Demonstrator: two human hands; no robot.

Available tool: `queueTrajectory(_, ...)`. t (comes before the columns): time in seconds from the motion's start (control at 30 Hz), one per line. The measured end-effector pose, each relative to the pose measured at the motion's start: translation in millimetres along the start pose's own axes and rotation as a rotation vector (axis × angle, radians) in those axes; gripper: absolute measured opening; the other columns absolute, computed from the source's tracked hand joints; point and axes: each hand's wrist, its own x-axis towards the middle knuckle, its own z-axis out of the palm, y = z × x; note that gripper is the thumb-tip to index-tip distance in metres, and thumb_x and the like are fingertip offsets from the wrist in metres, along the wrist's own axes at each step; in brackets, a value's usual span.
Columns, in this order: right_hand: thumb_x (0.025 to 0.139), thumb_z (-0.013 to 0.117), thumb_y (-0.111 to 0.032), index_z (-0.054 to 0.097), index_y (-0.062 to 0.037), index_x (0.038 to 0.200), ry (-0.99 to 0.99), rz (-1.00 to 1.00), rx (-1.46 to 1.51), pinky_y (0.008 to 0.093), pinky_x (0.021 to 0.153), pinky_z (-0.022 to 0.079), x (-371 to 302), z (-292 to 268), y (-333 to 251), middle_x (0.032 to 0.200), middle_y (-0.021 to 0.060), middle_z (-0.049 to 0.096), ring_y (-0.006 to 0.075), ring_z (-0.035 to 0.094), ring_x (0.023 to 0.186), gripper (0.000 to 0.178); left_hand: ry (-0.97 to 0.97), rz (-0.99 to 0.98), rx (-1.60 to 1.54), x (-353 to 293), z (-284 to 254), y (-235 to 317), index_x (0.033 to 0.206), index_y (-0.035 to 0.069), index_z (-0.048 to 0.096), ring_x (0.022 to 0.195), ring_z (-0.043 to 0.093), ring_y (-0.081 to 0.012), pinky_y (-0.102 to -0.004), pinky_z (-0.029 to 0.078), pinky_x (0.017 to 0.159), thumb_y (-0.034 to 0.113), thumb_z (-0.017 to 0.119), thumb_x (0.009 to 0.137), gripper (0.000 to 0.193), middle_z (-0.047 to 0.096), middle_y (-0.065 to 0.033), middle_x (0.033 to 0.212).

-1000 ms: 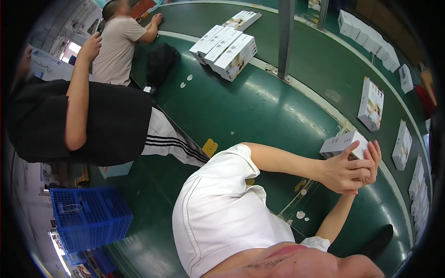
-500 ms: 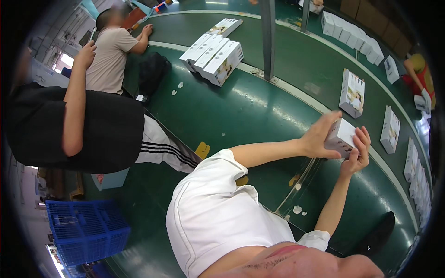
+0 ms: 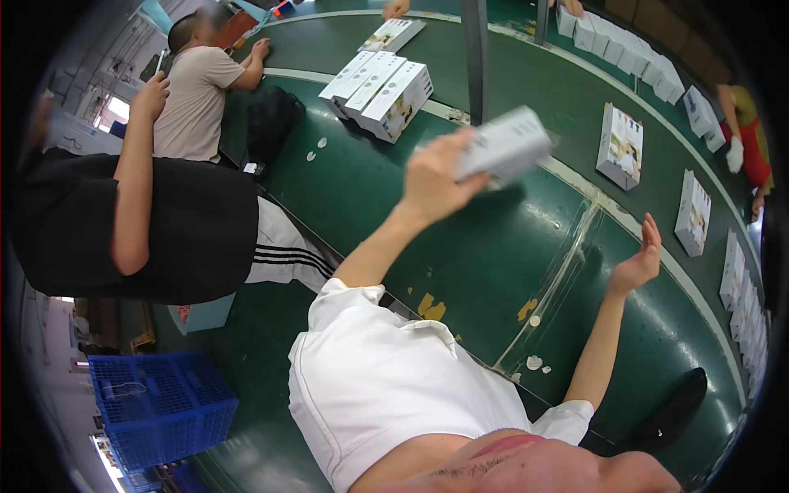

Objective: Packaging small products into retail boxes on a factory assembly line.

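A white printed carton (image 3: 511,146), smeared by motion, is held above the green table (image 3: 394,197) in my left hand (image 3: 440,177). My fingers and thumb grip its left end. Off to the right, my right hand (image 3: 638,261) is raised over the table with its fingers stretched out and nothing in it. Several similar white cartons (image 3: 376,90) stand side by side on the table, left of my left hand and farther back.
Behind the table edge a green conveyor (image 3: 567,135) carries spaced cartons, one (image 3: 620,148) lying beyond my right hand. A metal post (image 3: 474,66) rises near the row. Two people sit to the left, one in a black shirt (image 3: 140,222). Blue crates (image 3: 164,403) stand lower left.
My left hand has swung left and away with the carton. My right hand has let go of it and stays at the right. The cartons on the conveyor have shifted slightly.
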Motion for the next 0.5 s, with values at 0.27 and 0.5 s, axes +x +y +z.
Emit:
queueTrajectory(0.27, 0.1, 0.045, -0.014, 0.066, 0.0051, 0.112, -0.17, 0.241, -0.115, 0.0347, 0.105, 0.04, -38, 9, 41, 0.123, 0.0151, 0.066, 0.0248, 0.059, 0.118, 0.031, -0.066, -0.03, 0.654, -5, 29, -86, 0.141, 0.012, 0.048, 0.128, 0.046, -0.0347, -0.0558, 0.032, 0.109, 0.027, 0.085, 0.068, 0.083, 0.049, -0.015, 0.137)
queueTrajectory(0.5, 0.1, 0.049, -0.016, 0.067, 0.0038, 0.111, -0.192, 0.286, -0.164, 0.0327, 0.102, 0.041, -36, 6, 45, 0.121, 0.0136, 0.066, 0.0228, 0.059, 0.116, 0.028, -0.055, -0.042, 0.601, -14, -2, -93, 0.128, 0.019, 0.061, 0.108, 0.054, -0.0258, -0.0432, 0.038, 0.09, 0.039, 0.084, 0.067, 0.068, 0.058, -0.0049, 0.116)
